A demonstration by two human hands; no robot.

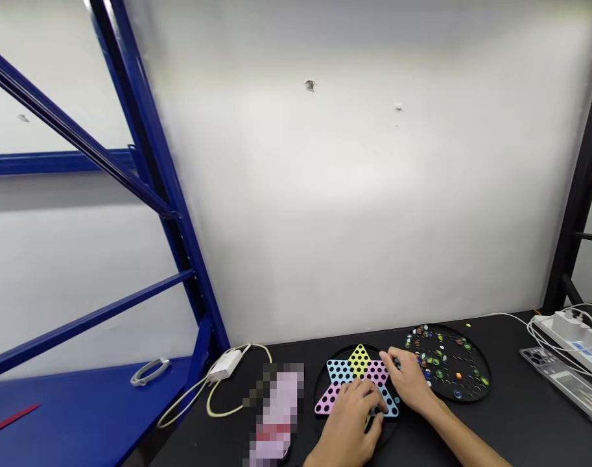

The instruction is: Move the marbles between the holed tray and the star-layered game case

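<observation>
A Chinese checkers board [358, 359], star-shaped with yellow, blue and pink sections full of holes, lies within a black round tray [322, 370]. My left hand [351, 415] rests on the near part of the star, its fingers bent and its thumb apart from the forefinger; it covers the board's middle. At the star's right edge is my right hand [408, 381], fingers curled in; whatever they may hold is hidden. Just right of my right hand, a second black round tray [485, 357] carries several glass marbles [439, 374] and a small orange piece [459, 376].
A blurred pinkish object [281, 402] lies left of the board. Behind it is a white adapter [226, 364] with its cable. A phone [539, 357] and a power strip [575, 337] with tangled cords sit at right. A blue metal frame [179, 214] stands at left.
</observation>
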